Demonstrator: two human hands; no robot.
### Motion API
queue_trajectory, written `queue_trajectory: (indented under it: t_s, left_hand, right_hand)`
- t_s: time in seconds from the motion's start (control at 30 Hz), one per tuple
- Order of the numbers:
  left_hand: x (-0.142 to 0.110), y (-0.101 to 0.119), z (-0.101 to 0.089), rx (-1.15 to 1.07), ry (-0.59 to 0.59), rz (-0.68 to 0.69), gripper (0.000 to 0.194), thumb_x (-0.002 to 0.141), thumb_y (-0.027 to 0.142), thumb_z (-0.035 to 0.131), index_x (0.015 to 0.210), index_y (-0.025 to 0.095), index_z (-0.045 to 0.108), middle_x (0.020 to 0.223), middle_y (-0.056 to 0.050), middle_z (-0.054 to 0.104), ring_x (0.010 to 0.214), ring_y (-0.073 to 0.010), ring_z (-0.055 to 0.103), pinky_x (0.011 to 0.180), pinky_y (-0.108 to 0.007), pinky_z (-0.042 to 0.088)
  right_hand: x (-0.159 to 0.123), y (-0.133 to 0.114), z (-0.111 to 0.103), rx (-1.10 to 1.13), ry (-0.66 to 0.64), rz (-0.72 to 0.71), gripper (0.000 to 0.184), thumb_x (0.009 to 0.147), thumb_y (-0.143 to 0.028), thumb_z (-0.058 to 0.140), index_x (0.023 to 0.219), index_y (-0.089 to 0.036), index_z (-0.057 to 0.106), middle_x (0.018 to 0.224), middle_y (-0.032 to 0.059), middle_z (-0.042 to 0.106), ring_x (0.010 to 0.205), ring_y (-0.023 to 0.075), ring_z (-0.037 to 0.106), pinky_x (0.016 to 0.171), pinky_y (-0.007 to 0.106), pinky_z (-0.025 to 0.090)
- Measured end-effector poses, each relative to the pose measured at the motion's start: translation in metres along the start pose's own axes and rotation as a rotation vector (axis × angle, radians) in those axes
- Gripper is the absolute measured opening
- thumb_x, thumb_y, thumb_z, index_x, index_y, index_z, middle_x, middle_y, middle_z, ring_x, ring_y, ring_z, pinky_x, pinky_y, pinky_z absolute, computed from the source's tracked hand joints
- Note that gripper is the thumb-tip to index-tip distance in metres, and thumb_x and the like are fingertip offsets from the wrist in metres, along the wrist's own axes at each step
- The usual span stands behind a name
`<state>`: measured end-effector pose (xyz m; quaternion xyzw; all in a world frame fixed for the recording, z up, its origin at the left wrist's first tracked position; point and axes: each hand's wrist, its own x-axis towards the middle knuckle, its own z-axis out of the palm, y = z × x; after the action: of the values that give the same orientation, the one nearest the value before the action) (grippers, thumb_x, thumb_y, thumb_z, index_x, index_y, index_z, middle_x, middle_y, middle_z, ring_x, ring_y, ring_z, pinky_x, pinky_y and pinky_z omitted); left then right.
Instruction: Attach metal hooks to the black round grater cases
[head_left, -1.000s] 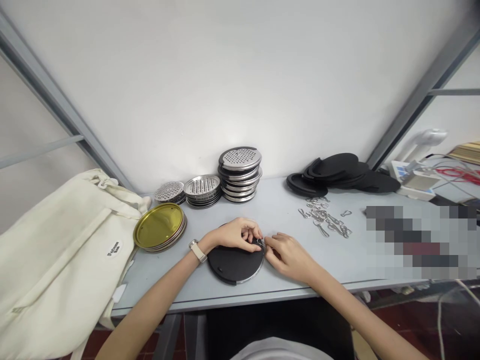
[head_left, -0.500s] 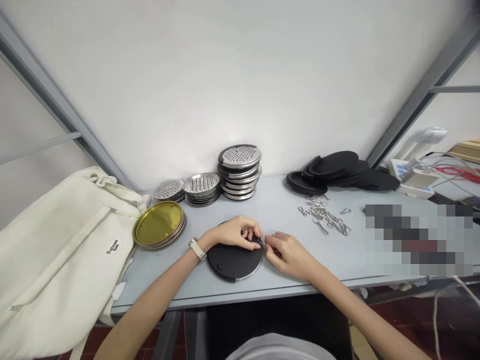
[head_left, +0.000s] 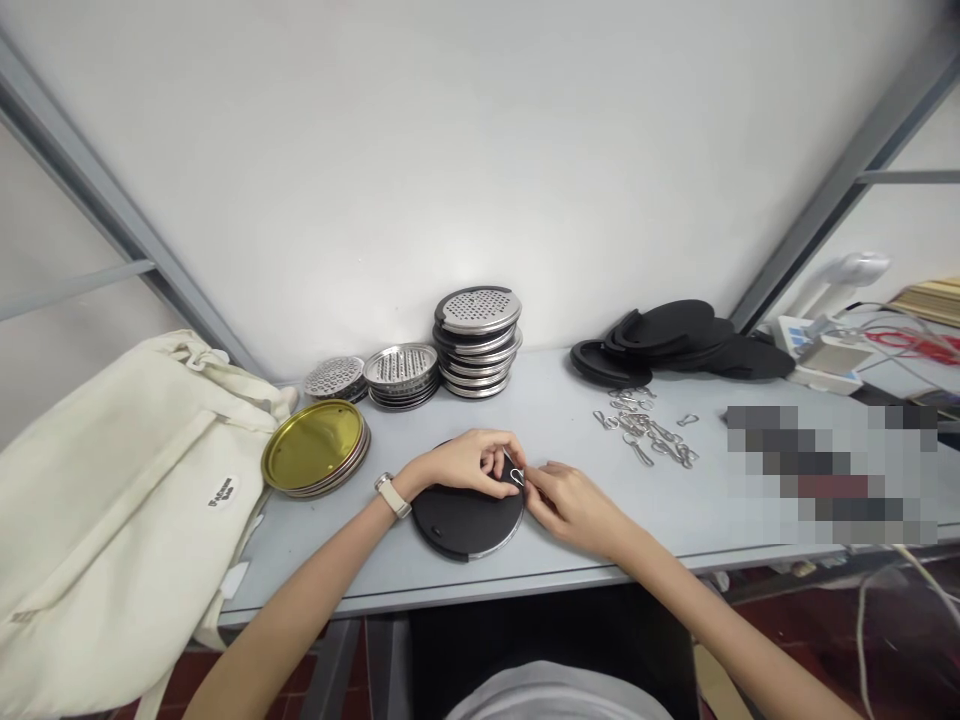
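A round black disc with a metal rim (head_left: 465,525) lies flat on the grey table in front of me. My left hand (head_left: 469,465), a watch on its wrist, rests on the disc's far edge with the fingers curled down on it. My right hand (head_left: 570,505) is at the disc's right edge, thumb and fingers pinched on a small silver wire clip (head_left: 517,475) at the rim. The two hands almost touch there.
Stacks of perforated metal discs (head_left: 478,340) stand at the back, a gold-coloured lid stack (head_left: 315,460) to the left, black discs (head_left: 675,345) at the back right, loose metal clips (head_left: 649,430) beside them. A cream cloth bag (head_left: 105,500) lies at left.
The hands have stayed at the disc's right edge. The clip now stands up more clearly between the fingertips. The view has shifted slightly.
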<state>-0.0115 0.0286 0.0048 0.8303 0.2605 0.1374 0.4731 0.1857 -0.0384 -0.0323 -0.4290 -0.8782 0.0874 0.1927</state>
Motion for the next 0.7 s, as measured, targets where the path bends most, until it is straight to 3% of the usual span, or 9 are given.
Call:
queue_trajectory:
  t_s: [0.1,0.27,0.7]
  left_hand:
    - [-0.0003,0.0001,-0.0001,0.036,-0.001,0.001,0.029,0.068,0.025,0.071,0.093,0.014,0.060,0.069,0.004,0.052,0.061,-0.0074,0.049,0.056,-0.019,0.040]
    - [0.0000,-0.0034,0.0007,0.024,0.011,-0.005,0.032,0.069,0.025,0.071,0.096,0.014,0.059,0.069,0.003,0.053,0.062,-0.0076,0.050,0.056,-0.018,0.041]
    - [0.0008,-0.0017,0.0003,-0.071,0.011,0.062,0.020,0.069,0.021,0.070,0.085,0.012,0.061,0.095,-0.005,0.060,0.067,-0.0065,0.050,0.061,-0.019,0.043]
  right_hand:
    - [0.0000,0.0006,0.0008,0.000,0.006,-0.002,0.022,0.093,-0.021,0.035,0.076,-0.019,0.049,0.062,0.0002,0.051,0.059,0.0146,0.048,0.059,0.027,0.032]
    - [-0.0001,0.0015,0.0011,0.000,0.001,-0.007,0.023,0.093,-0.022,0.035,0.075,-0.019,0.048,0.062,0.0004,0.051,0.058,0.0142,0.047,0.059,0.026,0.032]
    - [0.0000,0.0029,0.0025,-0.017,0.006,-0.025,0.024,0.095,-0.024,0.035,0.075,-0.019,0.047,0.062,0.0004,0.052,0.059,0.0142,0.048,0.060,0.026,0.033]
